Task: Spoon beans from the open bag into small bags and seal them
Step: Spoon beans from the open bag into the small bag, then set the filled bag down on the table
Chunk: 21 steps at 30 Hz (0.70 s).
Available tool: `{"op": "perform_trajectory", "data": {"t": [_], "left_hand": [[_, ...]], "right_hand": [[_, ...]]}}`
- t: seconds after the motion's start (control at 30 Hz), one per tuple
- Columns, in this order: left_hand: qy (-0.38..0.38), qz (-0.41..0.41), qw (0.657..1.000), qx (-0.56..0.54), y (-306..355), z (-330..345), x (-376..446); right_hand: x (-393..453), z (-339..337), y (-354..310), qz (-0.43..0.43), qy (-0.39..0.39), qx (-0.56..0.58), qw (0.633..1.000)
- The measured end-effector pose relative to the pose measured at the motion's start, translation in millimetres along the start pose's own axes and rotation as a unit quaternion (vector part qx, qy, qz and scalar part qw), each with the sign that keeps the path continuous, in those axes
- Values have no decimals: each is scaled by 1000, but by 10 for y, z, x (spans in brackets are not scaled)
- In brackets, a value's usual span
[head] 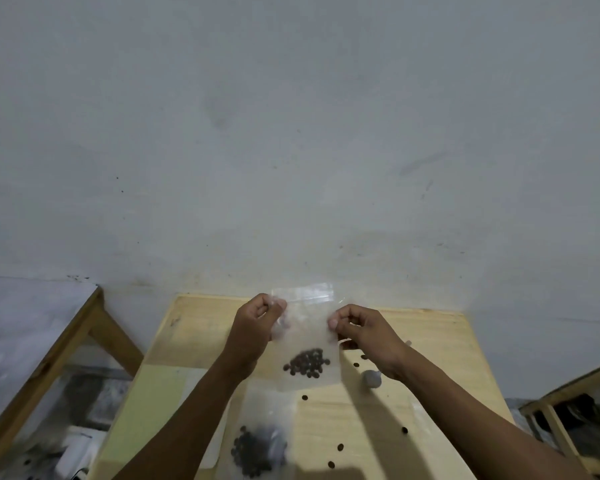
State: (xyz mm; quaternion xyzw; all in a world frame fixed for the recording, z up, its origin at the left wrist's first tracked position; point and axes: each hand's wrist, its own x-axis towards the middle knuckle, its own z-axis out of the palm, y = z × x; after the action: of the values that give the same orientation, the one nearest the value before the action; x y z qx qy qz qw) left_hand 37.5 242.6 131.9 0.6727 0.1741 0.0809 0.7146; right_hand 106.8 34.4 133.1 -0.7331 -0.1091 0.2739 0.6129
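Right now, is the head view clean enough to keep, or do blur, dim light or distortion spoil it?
Head view: dim, flat light; small bag and beans soft with blur; wide-angle bends the table edges; arm shadows fall across the tabletop; usable.

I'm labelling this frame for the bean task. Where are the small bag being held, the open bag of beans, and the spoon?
small bag [307, 341]: head view, clear middle above its beans.
open bag [258, 448]: head view, dark bean pile inside.
spoon [371, 379]: head view, grey bowl end.
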Motion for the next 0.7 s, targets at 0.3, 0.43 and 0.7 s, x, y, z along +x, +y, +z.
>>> {"op": "perform_trajectory", "data": {"t": [0.3, 0.43, 0.7], "left_hand": [[-32, -94, 984, 147, -507, -346, -381], [-33, -120, 970, 207, -804, -544, -542], [-42, -155, 915, 370, -1143, -729, -794]], "right_hand": [[87, 523, 354, 100, 93, 64, 989], [-44, 787, 600, 133, 91, 25, 987], [-321, 1206, 1034, 179, 23, -101, 978]]}}
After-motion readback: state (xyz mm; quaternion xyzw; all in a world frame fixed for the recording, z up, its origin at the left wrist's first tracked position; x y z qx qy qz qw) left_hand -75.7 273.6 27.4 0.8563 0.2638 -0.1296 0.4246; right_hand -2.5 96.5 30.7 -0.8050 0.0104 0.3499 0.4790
